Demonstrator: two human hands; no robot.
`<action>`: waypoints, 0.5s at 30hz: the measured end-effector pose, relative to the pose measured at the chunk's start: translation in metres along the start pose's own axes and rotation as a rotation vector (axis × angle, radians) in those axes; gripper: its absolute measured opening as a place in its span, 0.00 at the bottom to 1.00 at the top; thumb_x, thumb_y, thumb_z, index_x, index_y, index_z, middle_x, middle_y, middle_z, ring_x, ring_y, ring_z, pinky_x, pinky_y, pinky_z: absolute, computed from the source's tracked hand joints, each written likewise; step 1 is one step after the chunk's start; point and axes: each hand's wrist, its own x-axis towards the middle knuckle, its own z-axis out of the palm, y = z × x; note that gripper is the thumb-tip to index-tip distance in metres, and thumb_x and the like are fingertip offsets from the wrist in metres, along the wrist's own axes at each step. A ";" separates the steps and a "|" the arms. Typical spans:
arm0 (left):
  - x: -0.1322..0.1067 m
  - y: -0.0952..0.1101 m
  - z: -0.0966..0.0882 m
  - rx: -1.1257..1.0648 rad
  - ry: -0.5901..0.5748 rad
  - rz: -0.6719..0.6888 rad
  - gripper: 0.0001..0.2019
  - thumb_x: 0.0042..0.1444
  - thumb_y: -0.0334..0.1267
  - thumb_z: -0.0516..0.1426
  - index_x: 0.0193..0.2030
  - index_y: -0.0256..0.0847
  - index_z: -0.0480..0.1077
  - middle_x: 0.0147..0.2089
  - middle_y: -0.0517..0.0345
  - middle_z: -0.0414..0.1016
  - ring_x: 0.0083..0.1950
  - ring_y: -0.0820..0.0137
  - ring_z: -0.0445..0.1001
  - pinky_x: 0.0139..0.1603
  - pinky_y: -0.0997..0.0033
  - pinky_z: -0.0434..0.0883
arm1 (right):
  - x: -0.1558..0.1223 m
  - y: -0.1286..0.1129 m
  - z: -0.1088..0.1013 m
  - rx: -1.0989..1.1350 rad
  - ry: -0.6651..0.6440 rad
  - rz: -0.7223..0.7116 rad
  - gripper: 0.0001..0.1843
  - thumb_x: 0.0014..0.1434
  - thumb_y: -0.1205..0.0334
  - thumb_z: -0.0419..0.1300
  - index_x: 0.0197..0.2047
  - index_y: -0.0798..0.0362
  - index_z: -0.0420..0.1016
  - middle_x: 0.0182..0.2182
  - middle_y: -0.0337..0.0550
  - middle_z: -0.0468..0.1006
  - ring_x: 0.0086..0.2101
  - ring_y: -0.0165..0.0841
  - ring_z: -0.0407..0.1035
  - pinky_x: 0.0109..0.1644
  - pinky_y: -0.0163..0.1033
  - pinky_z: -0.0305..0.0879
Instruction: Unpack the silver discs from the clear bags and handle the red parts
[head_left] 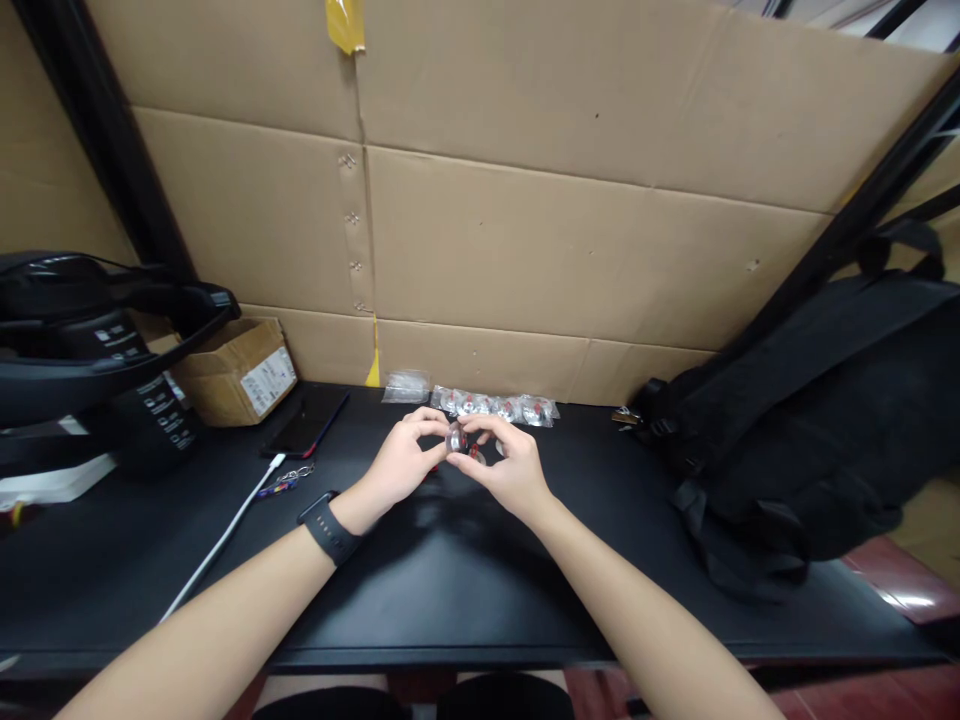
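My left hand (405, 460) and my right hand (506, 465) meet over the middle of the black table (450, 590). Both pinch one small clear round part (455, 439) with a bit of red and black showing next to it. The fingers of both hands are curled round it, so its shape is mostly hidden. A black watch (328, 527) sits on my left wrist. Just behind the hands, a row of small clear bags with red and white parts (495, 406) lies along the cardboard wall, with one more clear bag (406, 387) at its left.
A black backpack (810, 430) fills the right side. A phone (307, 422) with a white cable (225, 540) and a keyring lie at the left, beside a small cardboard box (240, 370) and a black headset (97, 330). Cardboard sheets (562, 220) form the wall behind.
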 end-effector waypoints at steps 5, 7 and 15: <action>-0.002 -0.002 0.001 0.052 0.079 0.007 0.08 0.56 0.44 0.63 0.34 0.43 0.80 0.46 0.52 0.75 0.51 0.59 0.74 0.58 0.57 0.68 | 0.001 0.003 0.001 0.076 -0.011 0.060 0.09 0.59 0.54 0.67 0.37 0.50 0.78 0.45 0.47 0.81 0.38 0.35 0.77 0.39 0.40 0.76; -0.003 -0.002 0.001 0.095 0.115 0.022 0.08 0.56 0.44 0.64 0.34 0.43 0.80 0.45 0.53 0.75 0.51 0.60 0.73 0.58 0.58 0.68 | 0.002 0.003 0.000 0.084 -0.023 0.081 0.08 0.63 0.55 0.64 0.37 0.50 0.79 0.44 0.48 0.80 0.39 0.35 0.77 0.39 0.39 0.76; -0.007 0.002 0.002 0.322 0.140 0.084 0.04 0.57 0.40 0.63 0.35 0.46 0.80 0.46 0.54 0.75 0.52 0.60 0.71 0.56 0.57 0.67 | 0.003 0.006 -0.005 -0.068 -0.103 0.026 0.06 0.63 0.60 0.63 0.42 0.48 0.80 0.42 0.46 0.81 0.42 0.38 0.76 0.44 0.42 0.75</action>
